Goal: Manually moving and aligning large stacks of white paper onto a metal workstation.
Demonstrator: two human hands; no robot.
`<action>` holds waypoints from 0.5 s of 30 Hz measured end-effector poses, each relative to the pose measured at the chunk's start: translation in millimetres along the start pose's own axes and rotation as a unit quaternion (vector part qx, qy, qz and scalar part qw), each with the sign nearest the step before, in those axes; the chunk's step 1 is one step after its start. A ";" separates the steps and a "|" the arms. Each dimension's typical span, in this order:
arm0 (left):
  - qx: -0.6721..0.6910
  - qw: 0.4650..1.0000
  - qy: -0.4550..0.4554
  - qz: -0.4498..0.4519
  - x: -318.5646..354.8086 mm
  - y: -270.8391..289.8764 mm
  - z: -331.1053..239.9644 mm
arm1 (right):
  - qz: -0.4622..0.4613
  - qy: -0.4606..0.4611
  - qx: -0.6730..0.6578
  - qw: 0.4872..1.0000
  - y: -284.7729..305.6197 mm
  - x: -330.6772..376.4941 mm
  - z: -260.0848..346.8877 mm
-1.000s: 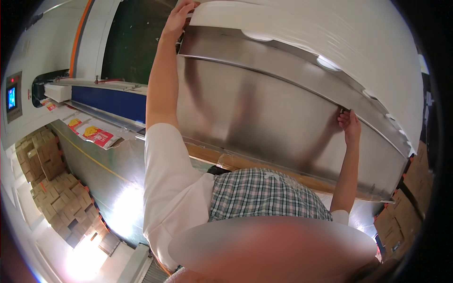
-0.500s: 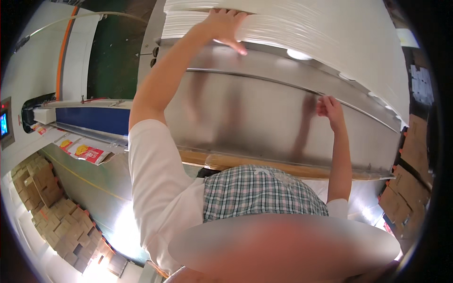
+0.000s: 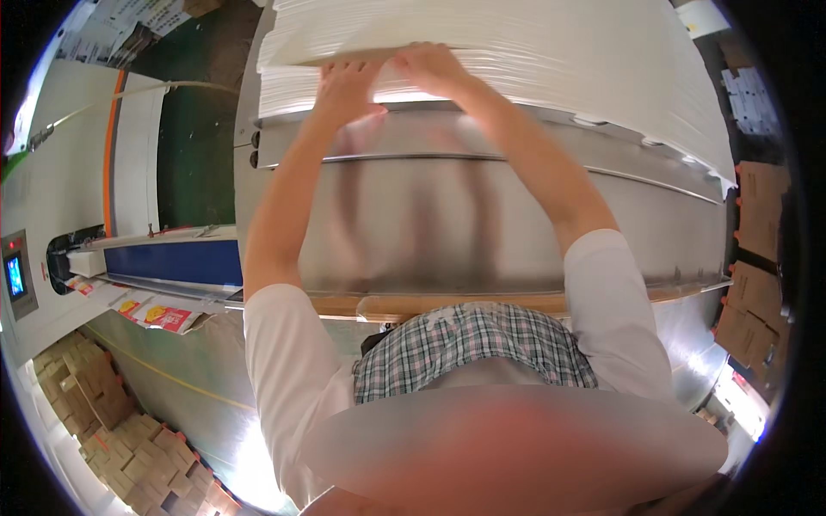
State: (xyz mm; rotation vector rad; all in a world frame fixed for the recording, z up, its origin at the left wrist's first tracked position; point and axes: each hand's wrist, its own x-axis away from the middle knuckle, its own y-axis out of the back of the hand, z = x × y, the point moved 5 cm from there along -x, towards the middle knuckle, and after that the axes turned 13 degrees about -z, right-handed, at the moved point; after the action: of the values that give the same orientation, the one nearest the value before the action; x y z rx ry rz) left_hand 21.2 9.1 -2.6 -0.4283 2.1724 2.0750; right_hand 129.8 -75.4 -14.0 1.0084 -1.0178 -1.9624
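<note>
A thick stack of thin white sheets (image 3: pixel 594 77) lies along the far side of the steel table, its layered edge toward me. My left hand (image 3: pixel 348 93) rests on that edge near the stack's left end, fingers apart, thumb lower down. Right beside it, my right hand (image 3: pixel 432 69) has its bent fingers at a dark gap between the layers and appears to grip some sheets. The fingertips are partly hidden there. Both forearms reach over the steel tabletop (image 3: pixel 413 215), which reflects them.
A wooden strip (image 3: pixel 439 305) edges the table in front of my checked apron (image 3: pixel 473 344). To the left stands a white machine with a small lit screen (image 3: pixel 15 275), a blue belt (image 3: pixel 176 262) and printed sheets (image 3: pixel 155 311). Cardboard stacks (image 3: pixel 142 451) and boxes (image 3: pixel 761 211) stand at both sides.
My right hand has moved from over the steel tabletop up and left to the stack's edge. The left hand has shifted a little left and down along the sheets. The view has shifted too.
</note>
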 end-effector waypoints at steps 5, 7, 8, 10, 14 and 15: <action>0.003 1.000 -0.011 -0.011 -21.7 -1.8 4.0 | 0.024 -0.118 0.076 0.990 82.5 67.2 -133.9; 0.016 1.000 -0.025 -0.007 -36.5 -14.1 18.2 | -0.003 -0.114 0.134 0.984 111.8 98.7 -182.1; -0.018 0.999 0.000 0.047 -41.8 -19.7 20.6 | 0.008 -0.125 0.168 0.978 120.4 111.5 -200.2; -0.069 0.993 0.018 0.093 -36.1 -22.4 27.4 | 0.030 -0.137 0.197 0.970 130.9 129.7 -221.9; -0.152 0.954 0.145 0.216 -44.3 -23.1 10.3 | 0.107 -0.158 0.207 0.960 180.9 166.0 -271.1; -0.178 0.943 0.165 0.226 -45.3 -23.2 7.0 | 0.106 -0.164 0.209 0.958 201.3 176.8 -283.5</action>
State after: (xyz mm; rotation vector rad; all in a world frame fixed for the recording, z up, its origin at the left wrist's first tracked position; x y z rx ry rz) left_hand 70.0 21.3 -13.1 -0.3529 2.2308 2.8551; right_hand 338.7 -404.7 -5.8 0.7560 -1.7074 -1.8066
